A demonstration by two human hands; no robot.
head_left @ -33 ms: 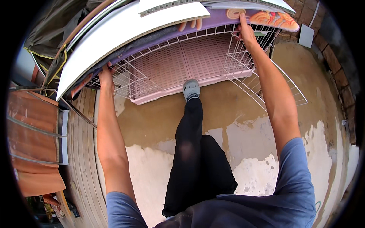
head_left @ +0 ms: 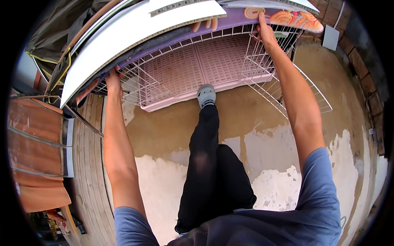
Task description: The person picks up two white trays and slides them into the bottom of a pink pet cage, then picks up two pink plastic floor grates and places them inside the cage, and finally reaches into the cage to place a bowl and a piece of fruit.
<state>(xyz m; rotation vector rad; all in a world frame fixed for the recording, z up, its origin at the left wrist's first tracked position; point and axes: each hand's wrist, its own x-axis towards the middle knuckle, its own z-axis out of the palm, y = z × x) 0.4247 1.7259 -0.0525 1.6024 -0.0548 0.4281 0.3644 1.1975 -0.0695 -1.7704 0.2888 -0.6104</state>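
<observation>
A white wire rack [head_left: 262,69] stands in front of me with a purple printed mat [head_left: 230,22] lying over its top. A white board [head_left: 135,41] lies on top of the mat. My left hand [head_left: 111,78] is shut on the left edge of the mat and rack. At the upper right, my right hand [head_left: 264,30] grips the rack's top bar just under the mat. A pink perforated plastic panel [head_left: 197,65] sits inside the rack. My foot in a grey shoe [head_left: 206,95] presses against the panel's lower edge, with my black trouser leg stretched out.
The ground is patchy tan and white concrete [head_left: 262,151]. Wooden planks [head_left: 88,172] run along the left beside a metal rail draped with orange-brown fabric [head_left: 35,139]. A brick wall [head_left: 361,57] with a small white box [head_left: 331,37] stands at the right.
</observation>
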